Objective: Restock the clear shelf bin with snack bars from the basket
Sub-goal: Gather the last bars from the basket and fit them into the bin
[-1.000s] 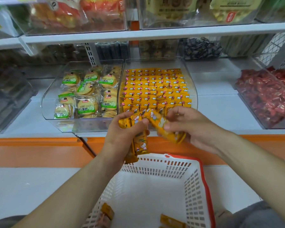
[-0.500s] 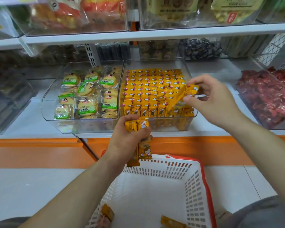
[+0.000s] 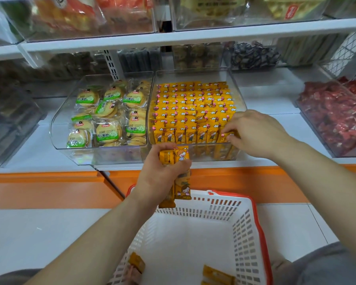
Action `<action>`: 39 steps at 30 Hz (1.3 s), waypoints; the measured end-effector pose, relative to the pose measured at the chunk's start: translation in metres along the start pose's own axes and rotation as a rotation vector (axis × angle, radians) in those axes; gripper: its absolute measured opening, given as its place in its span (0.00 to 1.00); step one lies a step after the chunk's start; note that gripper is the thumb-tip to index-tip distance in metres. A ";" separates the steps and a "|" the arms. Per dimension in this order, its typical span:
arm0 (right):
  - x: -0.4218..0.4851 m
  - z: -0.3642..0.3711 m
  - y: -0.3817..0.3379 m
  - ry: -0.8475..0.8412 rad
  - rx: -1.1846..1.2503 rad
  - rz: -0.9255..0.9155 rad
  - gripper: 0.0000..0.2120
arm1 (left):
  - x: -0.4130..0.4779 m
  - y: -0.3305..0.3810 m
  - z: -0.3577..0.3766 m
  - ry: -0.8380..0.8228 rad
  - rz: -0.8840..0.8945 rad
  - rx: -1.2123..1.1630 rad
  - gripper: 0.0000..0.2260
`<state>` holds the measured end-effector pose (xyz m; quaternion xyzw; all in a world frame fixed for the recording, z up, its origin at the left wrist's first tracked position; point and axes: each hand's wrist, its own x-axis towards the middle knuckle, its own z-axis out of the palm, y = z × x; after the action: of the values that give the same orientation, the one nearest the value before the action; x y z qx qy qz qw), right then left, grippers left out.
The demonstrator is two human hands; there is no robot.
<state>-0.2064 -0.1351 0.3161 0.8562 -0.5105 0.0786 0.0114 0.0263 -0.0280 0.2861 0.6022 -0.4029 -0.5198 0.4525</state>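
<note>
A clear shelf bin (image 3: 237, 87) holds several rows of upright orange snack bars (image 3: 191, 112). My right hand (image 3: 255, 133) reaches into the bin's front right corner and pinches one orange bar (image 3: 227, 135) standing in the front row. In front of the bin, my left hand (image 3: 162, 177) grips two or three orange bars (image 3: 182, 173) upright above the basket. The white basket (image 3: 247, 239) with a red rim sits below, with a few orange bars (image 3: 217, 274) lying on its bottom.
A second clear bin (image 3: 58, 120) of green-labelled round biscuits stands left of the snack bin. A bin of red-wrapped sweets (image 3: 333, 118) sits at the right. Another shelf (image 3: 193, 36) with packed bins hangs above. An orange band (image 3: 39, 190) runs under the shelf edge.
My right hand took one bar from my left hand, carried it up over the bin, then lowered it into the front right corner. My left hand stayed put with its bars.
</note>
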 end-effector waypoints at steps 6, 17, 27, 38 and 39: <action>0.004 0.005 -0.012 -0.126 -0.027 0.038 0.16 | 0.000 0.000 -0.001 0.003 -0.031 -0.083 0.19; -0.030 0.011 -0.076 -0.131 0.840 0.056 0.17 | -0.005 0.003 -0.001 -0.158 0.024 -0.088 0.27; -0.023 0.008 -0.060 -0.117 0.989 0.118 0.09 | -0.003 0.002 -0.004 -0.153 0.056 -0.016 0.20; -0.012 -0.007 -0.014 0.370 0.876 0.162 0.16 | 0.002 0.004 -0.007 -0.061 0.110 0.122 0.13; -0.011 -0.005 -0.014 0.344 0.804 0.138 0.16 | 0.002 0.003 -0.007 -0.057 0.106 0.120 0.14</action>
<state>-0.2000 -0.1180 0.3201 0.7310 -0.4858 0.4128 -0.2432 0.0335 -0.0301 0.2892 0.5912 -0.4773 -0.4869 0.4309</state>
